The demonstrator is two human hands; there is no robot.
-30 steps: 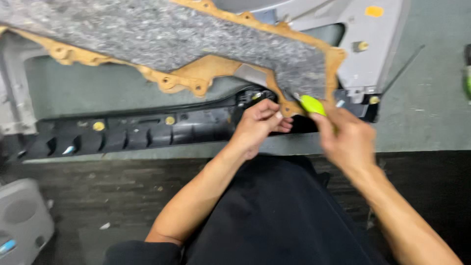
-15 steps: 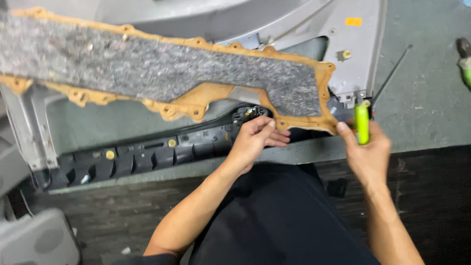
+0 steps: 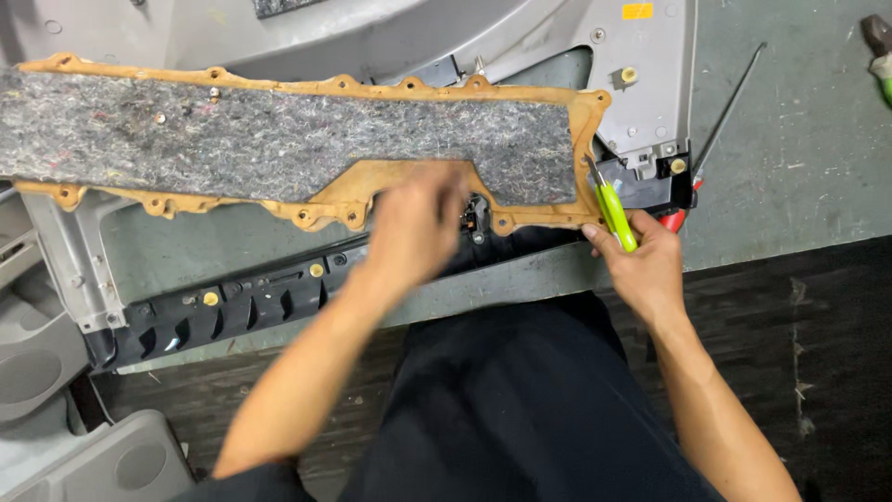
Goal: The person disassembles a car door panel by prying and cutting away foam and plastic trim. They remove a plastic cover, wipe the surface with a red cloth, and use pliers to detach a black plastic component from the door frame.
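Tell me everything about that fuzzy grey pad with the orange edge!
The grey felt pad looks like pressed, speckled fibre, long and flat, framed by a tan-orange border with small round tabs and holes. It lies across the grey plastic panel, reaching from the picture's left edge to its middle right. The bottom edge has a cut-out notch. The left hand covers its lower edge; the right hand holds a green-handled tool at its right corner.

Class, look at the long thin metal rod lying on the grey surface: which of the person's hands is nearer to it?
Right. The right hand, holding a green-handled tool, is just left of the rod's lower end; the left hand is further left.
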